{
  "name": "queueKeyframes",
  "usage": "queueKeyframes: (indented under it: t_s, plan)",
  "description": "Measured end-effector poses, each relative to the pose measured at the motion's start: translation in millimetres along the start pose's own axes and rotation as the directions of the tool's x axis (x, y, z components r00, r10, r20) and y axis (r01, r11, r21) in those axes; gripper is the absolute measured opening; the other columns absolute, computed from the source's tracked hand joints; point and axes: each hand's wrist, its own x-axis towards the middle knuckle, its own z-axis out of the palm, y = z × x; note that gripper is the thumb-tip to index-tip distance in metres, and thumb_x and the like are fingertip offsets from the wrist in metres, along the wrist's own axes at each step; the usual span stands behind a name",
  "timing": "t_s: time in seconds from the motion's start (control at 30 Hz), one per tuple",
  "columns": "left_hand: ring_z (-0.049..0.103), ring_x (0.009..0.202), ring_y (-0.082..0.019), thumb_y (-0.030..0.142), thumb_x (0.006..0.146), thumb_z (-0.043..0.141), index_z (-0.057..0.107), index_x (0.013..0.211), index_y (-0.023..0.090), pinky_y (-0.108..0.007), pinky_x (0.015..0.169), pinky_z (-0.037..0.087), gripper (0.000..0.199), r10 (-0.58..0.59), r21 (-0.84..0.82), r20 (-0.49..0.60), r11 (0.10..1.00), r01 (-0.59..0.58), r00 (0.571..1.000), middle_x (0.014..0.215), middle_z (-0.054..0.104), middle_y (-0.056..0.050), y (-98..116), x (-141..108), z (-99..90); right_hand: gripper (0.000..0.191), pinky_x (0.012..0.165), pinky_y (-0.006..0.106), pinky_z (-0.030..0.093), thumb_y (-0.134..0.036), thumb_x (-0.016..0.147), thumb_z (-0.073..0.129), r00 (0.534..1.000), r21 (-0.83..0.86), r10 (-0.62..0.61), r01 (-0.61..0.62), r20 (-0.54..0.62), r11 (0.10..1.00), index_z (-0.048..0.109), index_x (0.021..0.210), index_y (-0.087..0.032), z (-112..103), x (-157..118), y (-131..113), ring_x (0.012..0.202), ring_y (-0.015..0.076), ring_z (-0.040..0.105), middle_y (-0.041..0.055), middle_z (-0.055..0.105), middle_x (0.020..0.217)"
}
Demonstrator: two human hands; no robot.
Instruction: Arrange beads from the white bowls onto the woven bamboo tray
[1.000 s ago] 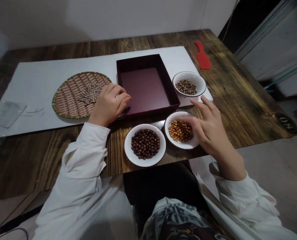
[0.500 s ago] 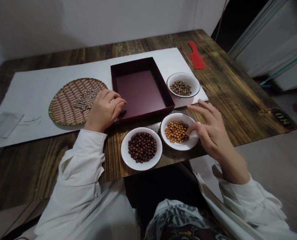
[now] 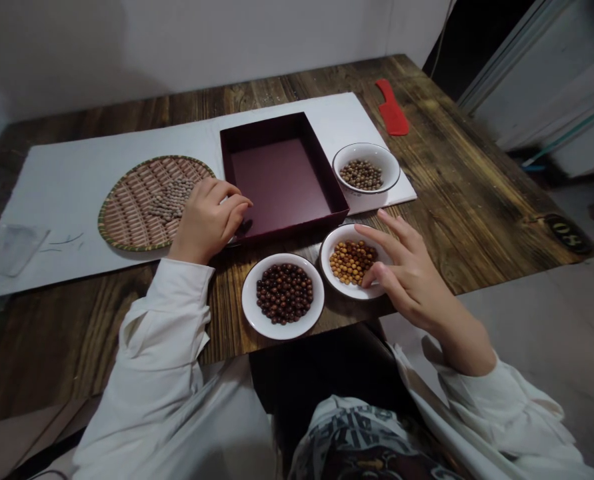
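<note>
My left hand point(image 3: 207, 220) rests with curled fingers at the front left corner of a dark maroon open box point(image 3: 277, 187), beside a round woven tray point(image 3: 127, 213) holding a patch of grey-brown beads point(image 3: 169, 203). Nothing shows in its fingers. My right hand point(image 3: 411, 273) hovers with fingers spread at the right edge of a white plate point(image 3: 333, 277) of golden and brown beads point(image 3: 351, 262). Left of that lies a white plate point(image 3: 247, 300) of dark brown beads point(image 3: 284, 293). Behind stands a white bowl point(image 3: 361, 149) of speckled beads point(image 3: 361, 175).
Everything lies on a dark wooden table point(image 3: 457, 167), with a white sheet point(image 3: 67, 180) under the tray, box and bowl. A red plastic blade-shaped tool point(image 3: 391, 110) lies at the back right. A clear plastic bag point(image 3: 11, 250) lies at the far left.
My right hand's fingers have spread and shifted left over the golden beads. My left hand stays at the box corner. The view has shifted slightly.
</note>
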Motion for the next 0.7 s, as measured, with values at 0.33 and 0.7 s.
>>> queueKeyframes:
  t_s: [0.33, 0.7]
  plan:
    - [0.053, 0.104, -0.027, 0.041, 0.102, 0.025, 0.066, 0.098, 0.026, -0.046, 0.096, 0.043, 0.044, 0.049, 0.013, -0.045, 0.999, -0.049, 0.998, 0.103, 0.063, -0.008, -1.8, -1.0, 1.4, 0.043, 0.121, 0.055, 0.022, -0.024, 0.099, 0.036, 1.000, 0.036, 0.000, 0.000, -0.003, 0.999, 0.071, 0.074, -0.023, 0.2, -2.6, -2.1, 0.147, 0.0290, 0.027, 0.0001, 0.046, 0.150]
    - [0.050, 0.103, -0.024, 0.043, 0.102, 0.023, 0.066, 0.098, 0.024, -0.044, 0.096, 0.042, 0.047, 0.051, -0.005, -0.033, 0.999, -0.052, 0.998, 0.103, 0.062, -0.008, -2.9, -0.9, 1.8, 0.041, 0.119, 0.058, 0.024, -0.025, 0.100, 0.033, 0.993, 0.053, 0.000, 0.006, -0.122, 0.999, 0.068, 0.077, -0.023, -0.1, -9.7, 4.3, 0.143, 0.0307, 0.035, 0.0002, 0.051, 0.144]
